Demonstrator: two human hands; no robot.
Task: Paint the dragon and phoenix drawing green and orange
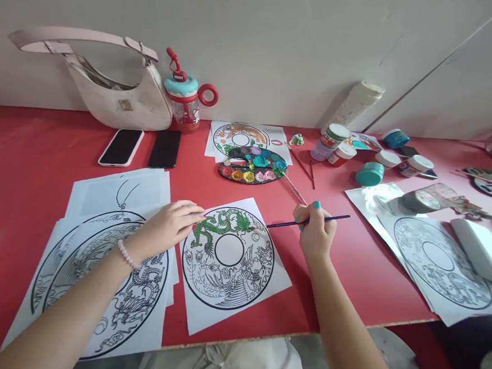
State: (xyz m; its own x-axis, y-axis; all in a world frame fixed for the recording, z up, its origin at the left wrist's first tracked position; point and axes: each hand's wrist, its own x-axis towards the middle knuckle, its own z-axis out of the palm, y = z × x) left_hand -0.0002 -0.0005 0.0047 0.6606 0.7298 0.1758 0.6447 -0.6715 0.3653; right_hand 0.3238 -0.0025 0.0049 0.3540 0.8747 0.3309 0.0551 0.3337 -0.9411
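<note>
My right hand (316,229) grips a dark blue paintbrush (283,223), its tip at the head of a green-painted dragon on a white sheet (228,315) with a round line drawing. A pale-handled brush (295,188) runs from the palette (250,179) to my right fingers; whether they hold it too, I cannot tell. My left hand (180,220) lies with fingers stretched out at the sheet's upper left edge, its fingertips touching the paper. The palette beyond the sheet carries blobs of several colours. The lower part of the drawing is unpainted black line work.
Stacked printed sheets (147,324) lie under my left forearm. Two phones (164,149), a white handbag (120,105) and a lidded cup (187,110) stand along the back. Paint jars (331,141), a thin red brush (312,175) and another drawing (443,263) are on the right.
</note>
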